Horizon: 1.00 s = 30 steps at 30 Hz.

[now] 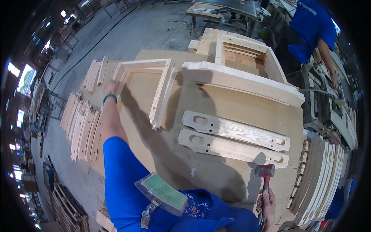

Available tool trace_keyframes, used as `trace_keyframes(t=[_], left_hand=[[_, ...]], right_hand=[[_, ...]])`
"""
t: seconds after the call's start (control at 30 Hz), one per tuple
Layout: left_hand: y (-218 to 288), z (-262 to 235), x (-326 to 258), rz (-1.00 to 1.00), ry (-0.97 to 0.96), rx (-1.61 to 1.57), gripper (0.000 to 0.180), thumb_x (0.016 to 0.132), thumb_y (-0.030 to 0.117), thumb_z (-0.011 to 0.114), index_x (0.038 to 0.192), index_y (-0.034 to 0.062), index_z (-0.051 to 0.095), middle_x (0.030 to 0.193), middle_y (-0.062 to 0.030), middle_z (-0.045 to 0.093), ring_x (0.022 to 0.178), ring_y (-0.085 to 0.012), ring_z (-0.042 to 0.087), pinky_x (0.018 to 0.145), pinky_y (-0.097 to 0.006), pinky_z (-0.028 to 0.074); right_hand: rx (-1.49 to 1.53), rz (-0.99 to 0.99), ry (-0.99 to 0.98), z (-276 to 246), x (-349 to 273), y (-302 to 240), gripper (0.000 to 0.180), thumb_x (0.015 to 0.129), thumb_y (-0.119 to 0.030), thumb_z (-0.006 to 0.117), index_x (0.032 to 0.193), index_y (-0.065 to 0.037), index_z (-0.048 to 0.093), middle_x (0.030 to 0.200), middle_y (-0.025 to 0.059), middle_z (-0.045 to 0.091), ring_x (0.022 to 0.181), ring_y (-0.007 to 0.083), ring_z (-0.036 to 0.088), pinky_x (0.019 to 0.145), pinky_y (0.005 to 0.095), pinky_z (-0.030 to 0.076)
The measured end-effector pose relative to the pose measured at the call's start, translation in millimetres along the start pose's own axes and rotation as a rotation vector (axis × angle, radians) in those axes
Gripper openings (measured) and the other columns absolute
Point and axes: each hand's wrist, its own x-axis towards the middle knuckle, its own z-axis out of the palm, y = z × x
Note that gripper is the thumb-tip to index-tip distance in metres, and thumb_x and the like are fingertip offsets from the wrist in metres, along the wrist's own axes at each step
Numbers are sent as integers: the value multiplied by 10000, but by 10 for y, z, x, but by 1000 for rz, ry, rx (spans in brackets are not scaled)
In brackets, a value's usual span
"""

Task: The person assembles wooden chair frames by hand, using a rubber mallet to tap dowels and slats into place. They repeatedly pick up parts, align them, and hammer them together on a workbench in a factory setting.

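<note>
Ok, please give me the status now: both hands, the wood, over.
Left hand on corner of wooden frame, grip not clear. Right hand shut on mallet. Two slotted boards flat on table, untouched.

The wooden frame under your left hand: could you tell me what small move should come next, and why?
Probably draw the wooden frame closer. The left hand rests on its far corner at full reach, while the right hand holds the mallet upright near the body, away from it.

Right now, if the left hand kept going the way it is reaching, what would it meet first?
The left hand already sits at the near left corner of the open wooden frame. Straight on, it would probably meet the stack of short wooden slats just beyond, though depth is hard to judge.
</note>
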Motion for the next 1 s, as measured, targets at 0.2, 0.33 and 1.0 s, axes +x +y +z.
trace_keyframes(t=[0.2, 0.33, 1.0], left_hand=[[-280, -257, -317, 24, 5, -540, 464, 835, 404, 618, 1061, 2, 575, 928, -136, 656, 783, -210, 642, 663, -340, 507], [-744, -578, -971, -101, -145, -1072, 343, 866, 251, 617, 1116, 35, 522, 811, -42, 577, 651, -128, 560, 551, -262, 463], [2967, -768, -3297, 665, -380, -1810, 109, 818, 63, 572, 913, 69, 520, 750, 16, 490, 623, -62, 446, 571, -208, 370]], right_hand=[[-28, -31, 27, 188, 37, -85, 335, 971, -370, 475, 967, -36, 499, 531, -27, 396, 358, 53, 357, 331, 208, 288], [4, -9, 32, 114, -165, -52, 326, 969, -358, 482, 961, -32, 500, 555, -27, 401, 378, 50, 355, 347, 206, 292], [241, -201, 310, -473, -1113, 516, 306, 976, -361, 476, 963, -56, 495, 555, -47, 360, 394, 25, 303, 340, 201, 272]])
